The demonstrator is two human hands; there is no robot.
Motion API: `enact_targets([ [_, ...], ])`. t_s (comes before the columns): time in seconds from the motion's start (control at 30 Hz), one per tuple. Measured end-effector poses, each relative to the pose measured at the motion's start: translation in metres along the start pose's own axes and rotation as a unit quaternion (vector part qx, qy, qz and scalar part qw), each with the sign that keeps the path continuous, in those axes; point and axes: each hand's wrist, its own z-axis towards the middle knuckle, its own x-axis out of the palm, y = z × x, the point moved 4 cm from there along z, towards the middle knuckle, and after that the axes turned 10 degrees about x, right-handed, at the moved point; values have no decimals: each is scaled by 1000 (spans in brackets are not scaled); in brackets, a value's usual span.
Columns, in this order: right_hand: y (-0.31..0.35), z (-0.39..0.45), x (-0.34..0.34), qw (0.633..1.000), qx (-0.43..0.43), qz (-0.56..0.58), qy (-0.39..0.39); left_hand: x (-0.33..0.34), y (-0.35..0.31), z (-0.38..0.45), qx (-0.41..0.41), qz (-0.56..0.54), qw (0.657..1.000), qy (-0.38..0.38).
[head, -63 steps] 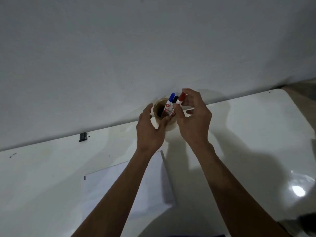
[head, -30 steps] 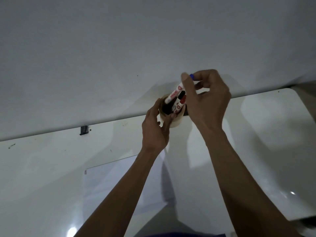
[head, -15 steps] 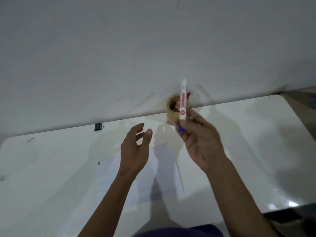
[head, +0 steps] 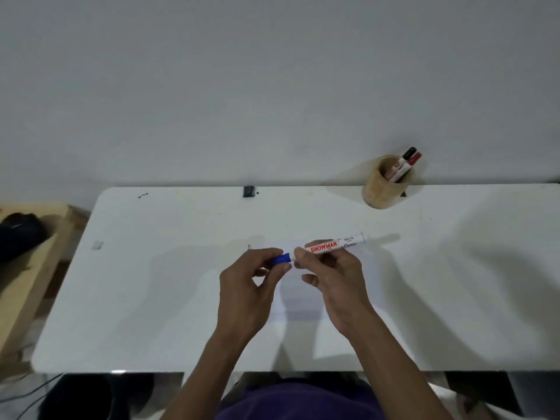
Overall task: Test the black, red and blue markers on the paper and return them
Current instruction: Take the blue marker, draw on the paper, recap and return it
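Over the white paper (head: 303, 301) I hold the blue marker (head: 336, 245) level, its white barrel pointing right. My right hand (head: 331, 278) grips the barrel near the cap end. My left hand (head: 250, 281) pinches the blue cap (head: 281, 258) between thumb and fingers; the cap sits on the marker. The black marker (head: 407, 156) and the red marker (head: 412, 160) stand caps up in the wooden cup (head: 383, 189) at the back right of the table, against the wall.
The white table (head: 151, 298) reaches the wall; a small black clip (head: 248, 191) lies at its back edge. A wooden bench (head: 33, 262) with a dark object (head: 18, 234) stands to the left. Cables lie on the floor at lower left.
My right hand lifted the blue marker out of the cup and brought it down over the paper, turning it level. My left hand left the cup and took hold of the cap.
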Motion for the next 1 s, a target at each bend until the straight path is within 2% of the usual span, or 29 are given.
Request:
enact_targets([
  [0.07, -11, -6, 12, 1000, 5, 8, 3, -13, 10, -8, -5, -6, 1000, -2],
  [0.17, -26, -11, 25, 1000, 8, 11, -3, -29, 25, -16, -26, -28, 999, 36],
  [0.3, -38, -14, 35, 1000, -1, 12, -3, -45, 45, -19, -97, -54, 990, 88],
  [0.4, -37, -8, 32, 999, -5, 31, -30, -57, 66, -16, -137, -51, 985, 91],
  [0.63, -38, 17, 29, 999, 2, 9, -45, -67, 107, 16, -164, 75, 984, -1],
  [0.77, -39, 32, 32, 999, 1, -14, -48, -57, 128, 46, -138, 147, 979, 32],
  [1.0, -40, 51, 26, 997, -12, -49, -57, -38, 151, 74, -146, 204, 962, 105],
])
